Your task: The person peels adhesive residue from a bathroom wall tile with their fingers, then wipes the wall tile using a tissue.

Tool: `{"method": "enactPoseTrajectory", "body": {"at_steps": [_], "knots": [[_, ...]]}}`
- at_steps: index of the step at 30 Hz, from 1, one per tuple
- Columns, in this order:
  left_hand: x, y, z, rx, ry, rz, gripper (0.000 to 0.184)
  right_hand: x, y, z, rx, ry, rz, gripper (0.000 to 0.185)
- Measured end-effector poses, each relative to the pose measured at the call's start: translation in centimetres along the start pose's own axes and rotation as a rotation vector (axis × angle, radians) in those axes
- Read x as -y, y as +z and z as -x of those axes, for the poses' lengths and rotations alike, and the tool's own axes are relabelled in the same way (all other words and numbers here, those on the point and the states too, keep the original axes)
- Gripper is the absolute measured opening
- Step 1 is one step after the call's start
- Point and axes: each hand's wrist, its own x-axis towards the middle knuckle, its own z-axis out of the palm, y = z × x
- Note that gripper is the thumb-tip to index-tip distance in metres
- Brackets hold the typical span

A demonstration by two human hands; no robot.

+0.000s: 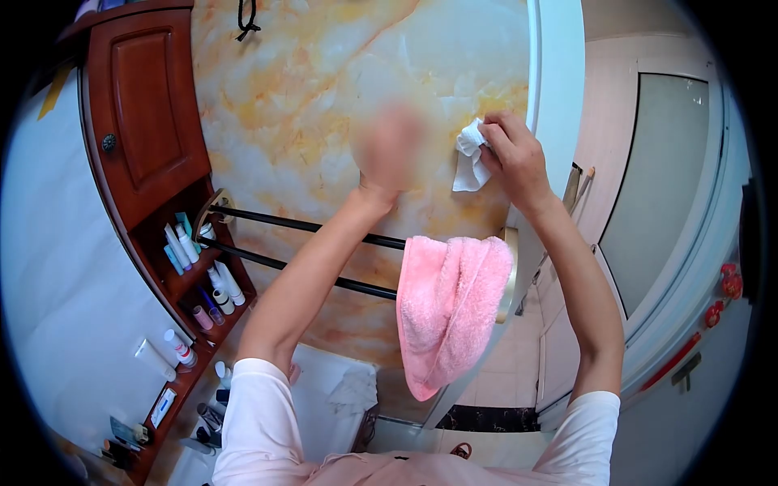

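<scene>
My right hand [519, 158] is raised in front of the marbled wall [292, 121]. Its fingers and thumb pinch a crumpled white tissue [470, 168], whose lower end hangs loose. To its left, my left hand [393, 150] is up near the same wall, but a blur covers it and hides the fingers. Below both hands, a pink towel [454, 308] drapes over the right end of a double black towel rail [324, 283]. My left forearm crosses in front of that rail.
At the left is a dark red wooden cabinet [142, 113] above shelves [182, 279] of tubes and bottles. A white basin [324, 397] lies below, with a crumpled white cloth [354, 391] by its edge. The wall ends on the right at a doorway; a glazed door [664, 178] stands beyond.
</scene>
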Motion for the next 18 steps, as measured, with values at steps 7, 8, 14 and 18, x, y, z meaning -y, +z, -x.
{"method": "enactPoseTrajectory", "body": {"at_steps": [7,8,14,18], "knots": [[0.3,0.5,0.3,-0.009,-0.057,0.016,0.008,0.0,0.1,0.0,-0.006,-0.001,0.000,0.029],[0.2,0.5,0.0,-0.022,-0.072,0.025,0.008,0.0,0.0,0.1,0.002,0.004,-0.001,0.029],[-0.4,0.8,-0.9,-0.012,-0.087,-0.068,0.006,-0.1,0.1,0.1,-0.009,-0.005,-0.007,0.029],[-1.6,0.7,-1.6,0.038,-0.012,-0.239,0.008,-0.1,0.2,0.2,-0.019,0.005,-0.011,0.030]]}}
